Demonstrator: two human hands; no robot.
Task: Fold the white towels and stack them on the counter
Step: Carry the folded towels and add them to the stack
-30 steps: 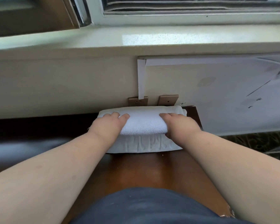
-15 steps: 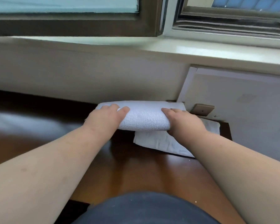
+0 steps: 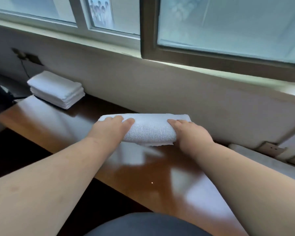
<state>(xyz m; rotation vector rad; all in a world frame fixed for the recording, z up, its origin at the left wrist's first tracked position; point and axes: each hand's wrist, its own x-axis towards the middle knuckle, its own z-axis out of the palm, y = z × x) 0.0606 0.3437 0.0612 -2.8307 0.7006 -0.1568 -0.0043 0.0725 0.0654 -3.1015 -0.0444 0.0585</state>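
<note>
2 hands: left hand point(image 3: 109, 130) & right hand point(image 3: 192, 135), both on 1 folded towel point(image 3: 150, 130). 1 stack of folded towels point(image 3: 56, 90) at far left of 1 table point(image 3: 143, 169), layers too blurred to count exactly. 2 wall sockets point(image 3: 271, 148) at right, 1 more wall socket point(image 3: 33, 58) at left

folded towel point(image 3: 149, 129) center on counter point(image 3: 58, 120); towel stack point(image 3: 56, 89) far left.

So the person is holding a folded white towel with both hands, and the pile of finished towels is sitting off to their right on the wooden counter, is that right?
Not quite. Both the left hand and the right hand do hold the folded towel, but the pile of towels sits off to the person's left on the wooden counter, not the right. The head view shows it near the wall at the far left.
</note>
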